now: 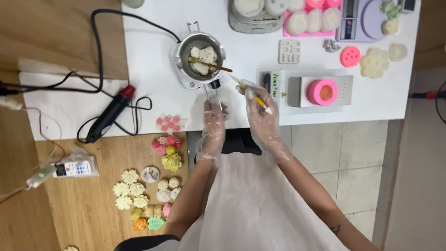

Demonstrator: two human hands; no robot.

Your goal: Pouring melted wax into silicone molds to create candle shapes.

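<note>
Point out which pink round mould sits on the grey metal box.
The larger pink ring mould with an orange centre sits on the box; the smaller studded pink one lies on the white table.

A small craft workshop; silicone moulds (312, 21), a melting pot (200, 59), a scale (360, 21), and finished wax flowers (130, 190).

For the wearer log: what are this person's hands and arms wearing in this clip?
Both the left hand and the right hand wear loose, clear, crinkly disposable plastic gloves that reach just past the wrists. The forearms are bare, with no sleeves in view. A small dark mark, seemingly a tattoo, shows on the right forearm. A pale translucent apron covers the front of the body.
</note>
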